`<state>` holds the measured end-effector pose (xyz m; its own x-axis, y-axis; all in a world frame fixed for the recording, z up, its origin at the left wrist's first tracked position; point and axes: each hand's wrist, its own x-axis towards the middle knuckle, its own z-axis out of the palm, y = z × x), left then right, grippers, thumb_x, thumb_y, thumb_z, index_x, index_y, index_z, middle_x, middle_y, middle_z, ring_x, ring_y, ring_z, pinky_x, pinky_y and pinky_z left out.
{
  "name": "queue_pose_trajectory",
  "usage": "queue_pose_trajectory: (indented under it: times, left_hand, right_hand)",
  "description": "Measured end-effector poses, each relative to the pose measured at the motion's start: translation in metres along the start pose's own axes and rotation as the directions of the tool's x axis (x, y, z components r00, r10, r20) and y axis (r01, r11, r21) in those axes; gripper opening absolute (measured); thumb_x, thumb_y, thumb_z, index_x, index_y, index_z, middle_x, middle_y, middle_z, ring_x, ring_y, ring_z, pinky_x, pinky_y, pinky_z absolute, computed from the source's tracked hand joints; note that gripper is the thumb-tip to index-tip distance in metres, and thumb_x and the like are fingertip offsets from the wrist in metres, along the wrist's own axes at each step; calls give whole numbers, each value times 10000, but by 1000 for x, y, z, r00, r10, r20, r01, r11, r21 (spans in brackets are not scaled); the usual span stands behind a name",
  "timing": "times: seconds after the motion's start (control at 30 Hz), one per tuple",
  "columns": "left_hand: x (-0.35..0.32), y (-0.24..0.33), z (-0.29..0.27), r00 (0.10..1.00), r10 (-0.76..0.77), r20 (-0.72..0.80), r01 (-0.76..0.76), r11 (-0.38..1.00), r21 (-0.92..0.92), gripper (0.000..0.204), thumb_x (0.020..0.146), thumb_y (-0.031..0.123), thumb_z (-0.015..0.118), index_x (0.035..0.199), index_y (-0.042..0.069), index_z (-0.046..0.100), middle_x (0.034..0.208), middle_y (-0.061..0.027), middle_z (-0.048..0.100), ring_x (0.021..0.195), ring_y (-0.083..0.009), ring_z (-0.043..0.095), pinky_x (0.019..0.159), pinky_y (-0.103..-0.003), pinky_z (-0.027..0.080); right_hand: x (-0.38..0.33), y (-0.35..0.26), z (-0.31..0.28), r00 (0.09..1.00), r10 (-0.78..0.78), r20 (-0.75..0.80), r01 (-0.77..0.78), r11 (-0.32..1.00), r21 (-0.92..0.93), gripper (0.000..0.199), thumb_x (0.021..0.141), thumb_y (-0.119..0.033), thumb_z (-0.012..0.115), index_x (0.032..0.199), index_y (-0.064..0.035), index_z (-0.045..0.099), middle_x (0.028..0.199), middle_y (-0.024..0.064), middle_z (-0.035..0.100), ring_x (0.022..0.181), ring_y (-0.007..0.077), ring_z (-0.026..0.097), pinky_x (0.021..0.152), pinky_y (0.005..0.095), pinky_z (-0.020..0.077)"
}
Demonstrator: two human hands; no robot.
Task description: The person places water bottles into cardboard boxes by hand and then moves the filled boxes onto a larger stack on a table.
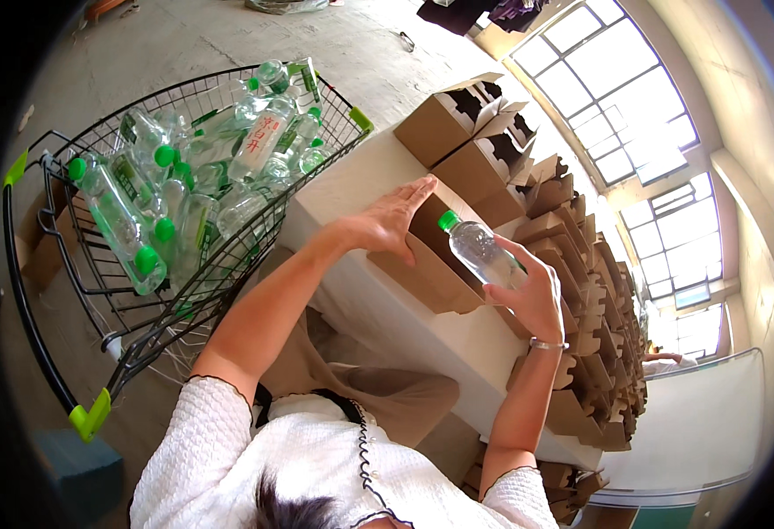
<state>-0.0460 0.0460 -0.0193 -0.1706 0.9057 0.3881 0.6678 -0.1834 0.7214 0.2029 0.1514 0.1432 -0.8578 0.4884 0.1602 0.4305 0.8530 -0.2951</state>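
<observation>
A clear plastic bottle (482, 253) with a green cap is gripped in my right hand (539, 295), tilted with its cap toward the upper left. It hangs over an open brown cardboard box (444, 286) on the white table. My left hand (393, 219) rests at the left end of that box, fingers stretched out and thumb apart, holding nothing. The box's inside is partly hidden by the bottle and my hands. To my left, a black wire shopping cart (255, 231) holds many similar bottles (197, 145) with green caps.
Two open cardboard boxes (480, 150) stand on the white table (334, 189) beyond my hands. Stacked folded cardboard pieces (594, 300) line the right side. The cart's black handle (26, 304) curves at the far left. Someone's arm (666, 359) shows beyond the stack, near a white panel (695, 419).
</observation>
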Motion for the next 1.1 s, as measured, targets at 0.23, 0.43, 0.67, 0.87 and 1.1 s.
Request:
queue_pose_trajectory:
  times: [0.23,0.43,0.67,0.87,1.1]
  left_hand:
    - [1,3,-2,1000,-11,-11,11,999,47,1445,597,288,981,1652,10,33,1704,-203,165,1565,-356,201,1287,-404,229]
    - [-3,7,-4,998,-65,4,64,994,84,1424,611,314,972,1656,24,49,1702,-198,180,1558,-363,221,1283,-411,238]
    - [2,6,1,999,-34,36,31,995,95,1431,599,326,982,1657,25,67,1712,-195,155,1569,-368,196,1291,-410,214]
    - [3,12,-14,994,-87,69,77,987,144,1449,582,341,999,1658,30,80,1719,-188,138,1590,-348,131,1298,-409,193]
    - [-52,20,11,967,-162,-195,183,979,93,1364,741,219,928,1643,11,-73,1727,-203,38,1594,-373,95,1289,-470,182]
  right_hand:
    - [61,5,32,931,79,357,-99,994,38,642,734,-188,827,1350,-93,674,1007,94,753,884,166,698,886,325,543]
    - [67,61,105,891,-213,401,46,921,387,596,912,-106,740,1477,-71,553,1318,133,674,1211,189,619,1045,335,487]
    - [78,80,114,839,-241,488,159,966,204,693,860,-90,722,1506,-117,474,1269,169,700,1168,295,669,1014,402,503]
    - [94,65,124,809,-59,585,53,998,27,717,859,-189,725,1515,-200,435,1264,176,703,1195,350,662,974,460,527]
    - [51,49,75,955,-37,296,-16,985,173,376,996,-412,634,1106,-74,757,1044,156,754,997,337,691,884,435,530]
